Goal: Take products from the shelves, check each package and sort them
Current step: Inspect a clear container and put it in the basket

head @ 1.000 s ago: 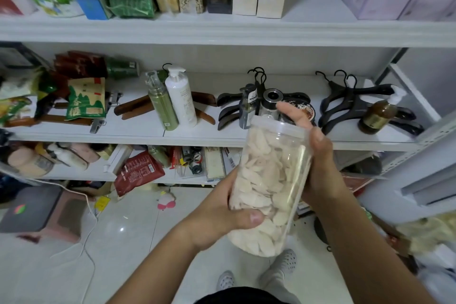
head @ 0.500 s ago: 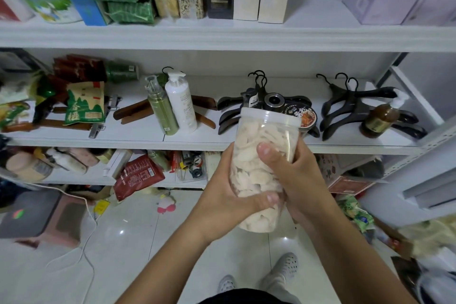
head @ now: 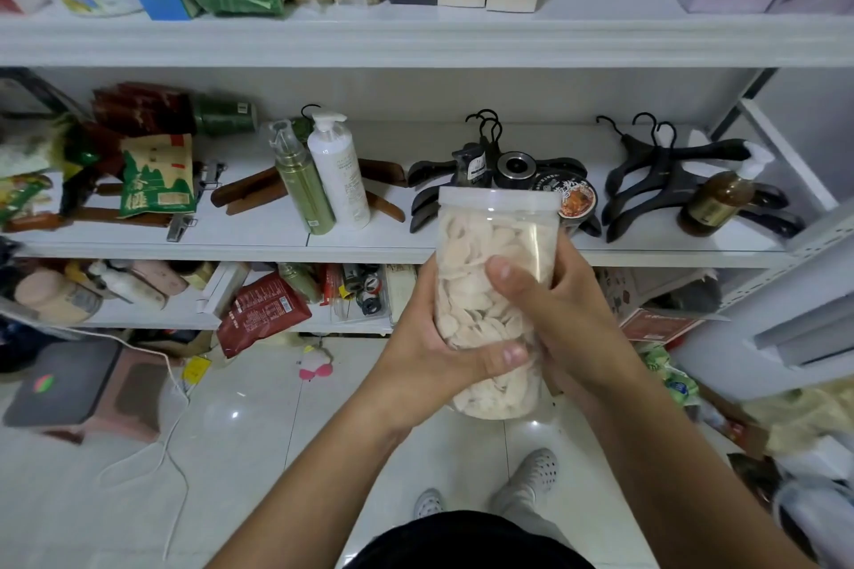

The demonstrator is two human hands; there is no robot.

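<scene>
At centre frame, my left hand (head: pixel 434 347) and right hand (head: pixel 573 319) both grip the clear jar of pale slices (head: pixel 490 240), held upright between them.

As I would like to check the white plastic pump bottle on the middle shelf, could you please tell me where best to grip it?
Grip the white plastic pump bottle round its upright cylindrical body, coming from the front and right: the olive-green metallic spray bottle stands close on its left.
</scene>
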